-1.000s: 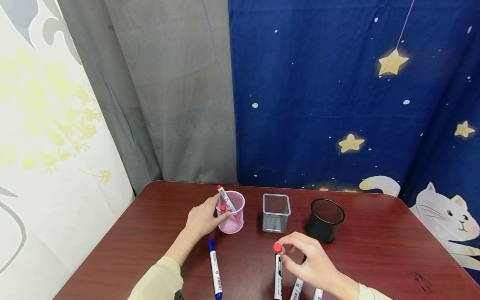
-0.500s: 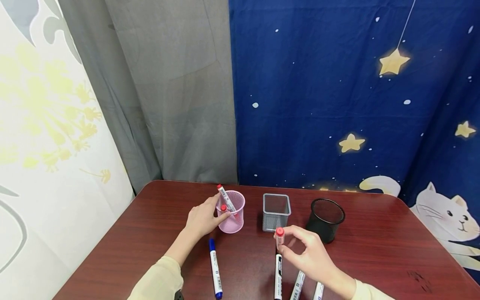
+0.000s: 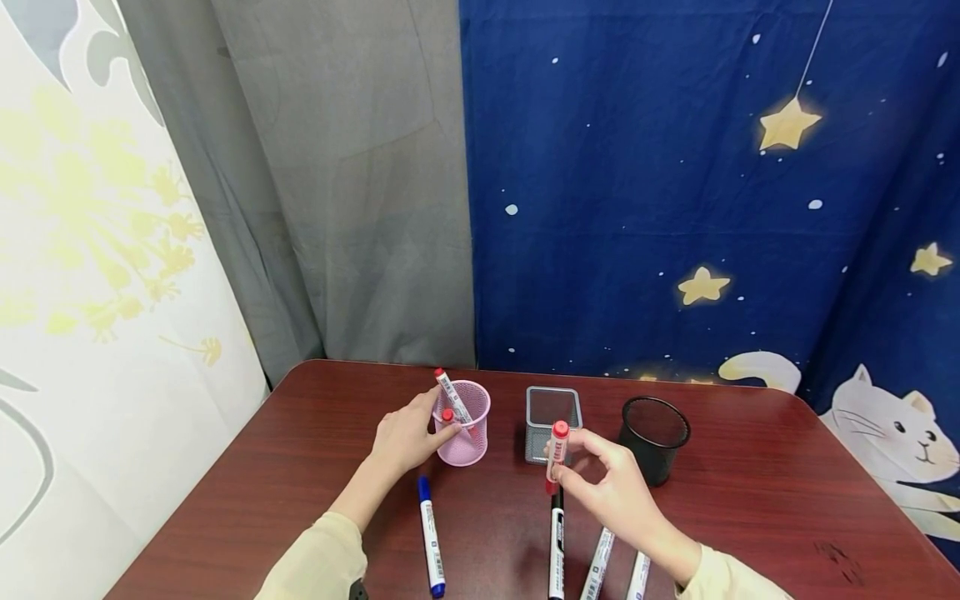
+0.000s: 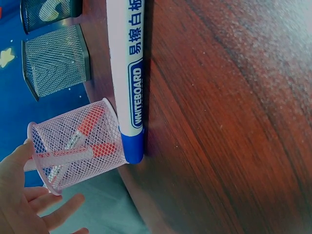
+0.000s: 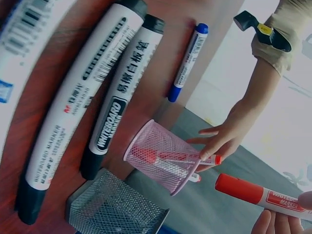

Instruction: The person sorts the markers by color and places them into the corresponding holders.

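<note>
My left hand [image 3: 405,435] grips the rim of a pink mesh pen cup [image 3: 467,450], thumb at the near side and fingers at the left. Two red-capped whiteboard markers [image 3: 454,398] lean inside the cup; their red lower ends show through the mesh in the left wrist view. Between thumb and fingers, my right hand [image 3: 618,492] pinches another red whiteboard marker [image 3: 558,450], held nearly upright above the table. In the right wrist view, that red marker [image 5: 263,195] points its red end toward the pink cup, apart from it.
A grey square mesh pen holder [image 3: 536,410] and a black round one [image 3: 649,460] stand right of the pink cup. One blue marker [image 3: 432,542] lies near my left forearm. Black markers [image 3: 557,550] and a partly visible white-barrelled marker [image 3: 638,577] lie below my right hand.
My right hand has lifted the red marker off the table area and carried it up and slightly forward, uncovering more of the black markers. The left hand stays at the cup.
</note>
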Demonstrator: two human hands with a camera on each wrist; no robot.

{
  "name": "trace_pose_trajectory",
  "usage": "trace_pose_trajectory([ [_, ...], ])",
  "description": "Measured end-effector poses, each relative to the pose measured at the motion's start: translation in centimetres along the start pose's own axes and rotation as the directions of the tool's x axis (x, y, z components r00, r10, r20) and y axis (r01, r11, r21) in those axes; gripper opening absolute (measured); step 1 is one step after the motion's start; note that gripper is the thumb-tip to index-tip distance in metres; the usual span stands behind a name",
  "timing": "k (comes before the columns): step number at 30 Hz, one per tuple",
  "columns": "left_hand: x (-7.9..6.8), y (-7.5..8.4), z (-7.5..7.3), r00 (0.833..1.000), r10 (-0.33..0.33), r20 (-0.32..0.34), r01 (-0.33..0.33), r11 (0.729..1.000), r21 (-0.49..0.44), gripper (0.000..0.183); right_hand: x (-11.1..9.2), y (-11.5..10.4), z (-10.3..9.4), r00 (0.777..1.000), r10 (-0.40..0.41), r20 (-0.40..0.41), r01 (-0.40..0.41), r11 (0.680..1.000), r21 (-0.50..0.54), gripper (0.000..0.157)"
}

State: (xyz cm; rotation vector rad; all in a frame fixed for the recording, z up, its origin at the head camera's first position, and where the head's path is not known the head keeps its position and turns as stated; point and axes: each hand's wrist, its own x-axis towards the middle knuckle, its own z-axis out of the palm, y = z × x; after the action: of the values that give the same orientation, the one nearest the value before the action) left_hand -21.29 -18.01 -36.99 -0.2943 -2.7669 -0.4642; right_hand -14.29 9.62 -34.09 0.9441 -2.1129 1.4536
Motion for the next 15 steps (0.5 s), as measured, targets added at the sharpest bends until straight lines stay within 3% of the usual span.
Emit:
trace_pose_trajectory([
  [15,0.0,-0.1,0.0,1.0,0.009,-0.008,-0.009,1.0,-0.003,0.068,2.3,-0.6,0.6,0.98,0.198,-0.02,-0.195,0.975,0.105,0.021],
])
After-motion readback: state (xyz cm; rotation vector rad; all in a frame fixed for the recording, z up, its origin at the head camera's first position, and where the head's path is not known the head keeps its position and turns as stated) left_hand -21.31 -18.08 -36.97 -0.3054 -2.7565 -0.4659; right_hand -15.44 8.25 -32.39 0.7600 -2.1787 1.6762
